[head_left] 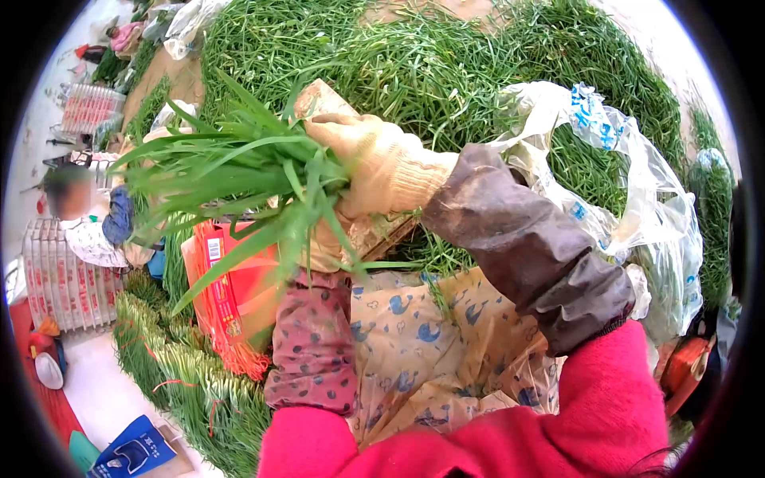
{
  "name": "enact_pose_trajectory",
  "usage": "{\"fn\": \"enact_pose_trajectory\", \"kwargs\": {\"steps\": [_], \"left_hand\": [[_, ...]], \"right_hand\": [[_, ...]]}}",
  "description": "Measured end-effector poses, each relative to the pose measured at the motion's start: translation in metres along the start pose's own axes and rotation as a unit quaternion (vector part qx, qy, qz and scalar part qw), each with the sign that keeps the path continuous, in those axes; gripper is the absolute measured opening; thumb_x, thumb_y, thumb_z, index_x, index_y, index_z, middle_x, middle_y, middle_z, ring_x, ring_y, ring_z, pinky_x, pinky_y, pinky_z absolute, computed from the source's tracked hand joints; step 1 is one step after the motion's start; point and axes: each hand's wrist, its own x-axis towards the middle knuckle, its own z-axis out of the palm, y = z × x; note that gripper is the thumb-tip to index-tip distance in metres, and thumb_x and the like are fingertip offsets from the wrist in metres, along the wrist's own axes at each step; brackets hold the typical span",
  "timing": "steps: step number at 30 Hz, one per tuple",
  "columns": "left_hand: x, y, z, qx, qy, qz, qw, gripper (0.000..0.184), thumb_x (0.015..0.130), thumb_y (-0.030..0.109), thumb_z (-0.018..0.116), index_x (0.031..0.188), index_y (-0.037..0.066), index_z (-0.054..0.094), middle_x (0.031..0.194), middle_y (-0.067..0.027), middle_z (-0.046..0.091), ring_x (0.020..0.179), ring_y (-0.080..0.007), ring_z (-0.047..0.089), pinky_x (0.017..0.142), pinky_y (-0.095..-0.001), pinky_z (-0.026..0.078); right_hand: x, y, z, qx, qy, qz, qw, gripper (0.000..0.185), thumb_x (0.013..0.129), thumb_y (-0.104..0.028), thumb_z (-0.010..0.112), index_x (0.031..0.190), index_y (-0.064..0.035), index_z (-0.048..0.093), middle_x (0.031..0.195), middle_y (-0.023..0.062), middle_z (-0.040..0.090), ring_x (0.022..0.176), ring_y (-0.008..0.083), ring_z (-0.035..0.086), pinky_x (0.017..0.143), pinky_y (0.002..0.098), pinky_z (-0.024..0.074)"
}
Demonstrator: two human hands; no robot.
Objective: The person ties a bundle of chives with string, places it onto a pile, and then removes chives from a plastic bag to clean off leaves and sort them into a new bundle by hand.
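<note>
Holding one leafy bunch (247,163): right hand (362,155), left hand (325,248) (two gloves).

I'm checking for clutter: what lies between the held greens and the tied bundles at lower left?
In the head view, a red package with orange strands lies between the held greens and the tied bundles.

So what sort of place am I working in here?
Likely a produce sorting and bundling area: a big heap of chive-like greens lies ahead, tied bundles line the left side, and white crates stand beyond them.
</note>
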Motion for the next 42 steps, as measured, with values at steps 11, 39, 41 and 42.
{"fn": "enact_pose_trajectory", "kwargs": {"steps": [11,39,41,42], "left_hand": [[-0.117,0.001,0.005,0.551,0.086,0.360,0.748,0.068,0.076,0.003,0.074,0.134,-0.005,0.040,0.127,-0.0179,0.052,0.117,-0.0241,0.051,0.096,-0.0345,0.045],[-0.244,-0.077,0.016,0.157,-0.189,-0.095,0.965,0.045,0.092,0.039,0.053,0.121,0.004,0.048,0.101,-0.0094,0.060,0.092,-0.0229,0.058,0.082,-0.0410,0.047],[-0.246,-0.070,0.016,0.104,-0.238,-0.133,0.956,0.044,0.092,0.039,0.052,0.121,0.005,0.048,0.100,-0.0086,0.060,0.092,-0.0224,0.058,0.082,-0.0414,0.047],[-0.246,-0.068,0.016,0.145,-0.245,-0.109,0.953,0.044,0.093,0.039,0.051,0.121,0.006,0.047,0.100,-0.0082,0.059,0.091,-0.0222,0.058,0.082,-0.0415,0.047]], "right_hand": [[0.012,-0.003,0.029,0.070,0.060,0.155,0.984,0.033,0.074,-0.022,0.072,0.103,-0.0112,0.063,0.088,0.0139,0.067,0.084,0.0304,0.065,0.076,0.0367,0.0530],[-0.236,-0.172,-0.014,0.318,-0.050,-0.039,0.946,0.046,0.067,-0.009,0.064,0.112,-0.0107,0.063,0.119,0.0075,0.059,0.110,0.0249,0.055,0.096,0.0352,0.0421],[-0.244,-0.173,-0.030,0.480,0.004,0.141,0.866,0.047,0.074,-0.010,0.067,0.120,-0.0080,0.060,0.119,0.0090,0.061,0.105,0.0181,0.059,0.090,0.0307,0.0474],[-0.240,-0.159,-0.016,0.498,0.077,0.159,0.849,0.051,0.076,-0.014,0.067,0.125,-0.0059,0.056,0.121,0.0094,0.060,0.105,0.0168,0.059,0.088,0.0294,0.0494]]}}
